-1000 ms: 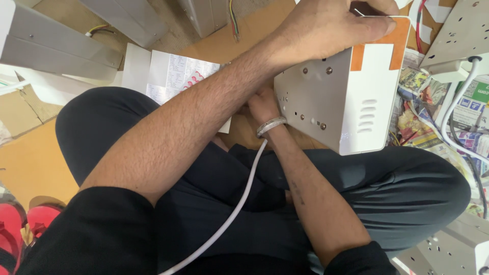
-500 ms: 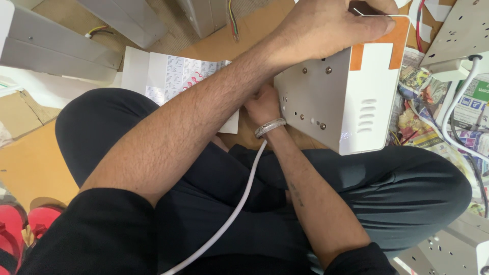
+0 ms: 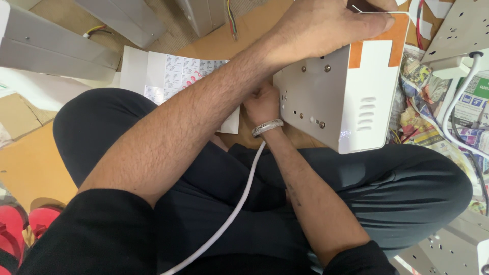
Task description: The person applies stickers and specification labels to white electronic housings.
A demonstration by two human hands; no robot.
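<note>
We logged colours only. The metal box [image 3: 336, 97] was off-white with orange tape patches along its top edge and rows of small dark holes plus slotted vents. The cable [image 3: 229, 219] was plain white. The bracelet [image 3: 267, 127] was silver. The trousers [image 3: 356, 188] and sleeves [image 3: 91, 234] were black. The printed sheet [image 3: 173, 76] was white with dense black text and a few red marks. The cardboard [image 3: 30, 168] was tan-orange. The channel sections [image 3: 56, 51] were grey. The loose wires [image 3: 232, 15] were red, yellow and green. The newspaper [image 3: 423, 122] was multicoloured. The sandals [image 3: 25, 226] were red.
</note>
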